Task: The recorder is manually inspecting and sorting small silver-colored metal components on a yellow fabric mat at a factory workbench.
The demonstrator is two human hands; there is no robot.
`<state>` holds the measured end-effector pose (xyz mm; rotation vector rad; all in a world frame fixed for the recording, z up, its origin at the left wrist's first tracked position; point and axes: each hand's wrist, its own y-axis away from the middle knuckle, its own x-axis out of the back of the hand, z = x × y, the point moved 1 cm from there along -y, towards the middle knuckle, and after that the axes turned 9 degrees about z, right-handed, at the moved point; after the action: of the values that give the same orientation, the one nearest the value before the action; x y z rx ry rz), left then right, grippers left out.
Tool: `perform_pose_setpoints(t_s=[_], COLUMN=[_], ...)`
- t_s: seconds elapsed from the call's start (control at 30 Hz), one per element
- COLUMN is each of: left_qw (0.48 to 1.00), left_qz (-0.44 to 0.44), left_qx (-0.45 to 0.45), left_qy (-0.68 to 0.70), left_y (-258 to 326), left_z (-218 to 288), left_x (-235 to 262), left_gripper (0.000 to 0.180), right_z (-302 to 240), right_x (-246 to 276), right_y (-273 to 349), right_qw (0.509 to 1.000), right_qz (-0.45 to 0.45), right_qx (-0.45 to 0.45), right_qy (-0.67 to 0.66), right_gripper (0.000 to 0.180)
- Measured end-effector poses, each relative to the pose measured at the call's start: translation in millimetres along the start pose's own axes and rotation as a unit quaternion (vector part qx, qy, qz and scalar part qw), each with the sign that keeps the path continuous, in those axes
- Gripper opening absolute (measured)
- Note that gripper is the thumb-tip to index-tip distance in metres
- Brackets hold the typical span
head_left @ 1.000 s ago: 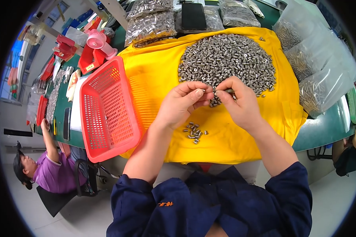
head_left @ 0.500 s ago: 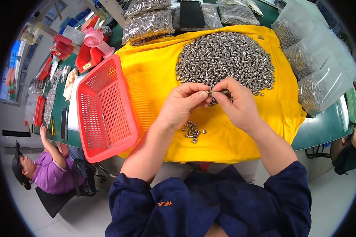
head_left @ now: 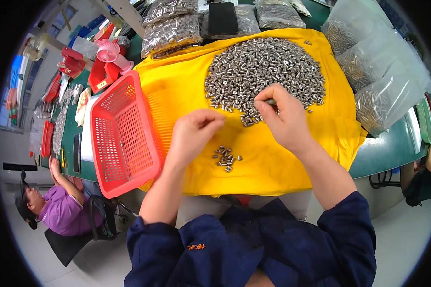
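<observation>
A large pile of small silvery cylindrical metal parts (head_left: pixel 266 67) lies on a yellow cloth (head_left: pixel 187 86). At the pile's near edge is my right hand (head_left: pixel 285 117), thumb and forefinger pinched, with a small metal part (head_left: pixel 271 102) showing inside the curled fingers. My left hand (head_left: pixel 191 136) is over the cloth between the pile and the red basket, its fingers curled together; whatever it may hold is hidden. A small separate group of the same metal parts (head_left: pixel 226 158) lies nearer to me, between my forearms.
A red perforated plastic basket (head_left: pixel 98 143) stands tilted at the cloth's left edge. Bags of metal parts (head_left: pixel 172 31) and a black phone (head_left: pixel 223 19) line the back. More clear bags (head_left: pixel 373 107) are on the right. Beyond the basket stands a pink fan (head_left: pixel 111 51); a seated person (head_left: pixel 64 205) is far left.
My hands, which met fingertip to fingertip over the pile's near edge, have parted. The left has moved left and slightly nearer to me; the right stays by the pile. The view has shifted slightly.
</observation>
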<state>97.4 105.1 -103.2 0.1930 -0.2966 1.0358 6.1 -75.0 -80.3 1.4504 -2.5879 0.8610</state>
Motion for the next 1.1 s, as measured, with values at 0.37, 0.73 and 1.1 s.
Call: perform_pose_setpoints(t_s=[0.37, 0.73, 1.1], left_qw=[0.999, 0.911, 0.964], left_qz=[0.010, -0.093, -0.048], left_qx=[-0.009, -0.246, 0.051], left_qy=[-0.047, -0.317, 0.257], left_y=[4.2, -19.2, -19.9], left_z=[18.3, 23.1, 10.2], left_x=[-17.9, -32.0, -20.5], left_gripper=[0.015, 0.012, 0.010], right_z=[6.5, 2.0, 7.5], right_x=[0.6, 4.5, 0.8], right_y=[-1.3, -5.5, -4.4], right_qw=[0.999, 0.999, 0.998], right_qz=[0.012, -0.006, 0.018], right_qx=[-0.035, -0.041, -0.041], right_qy=[-0.027, -0.025, -0.036], right_gripper=[0.008, 0.008, 0.006])
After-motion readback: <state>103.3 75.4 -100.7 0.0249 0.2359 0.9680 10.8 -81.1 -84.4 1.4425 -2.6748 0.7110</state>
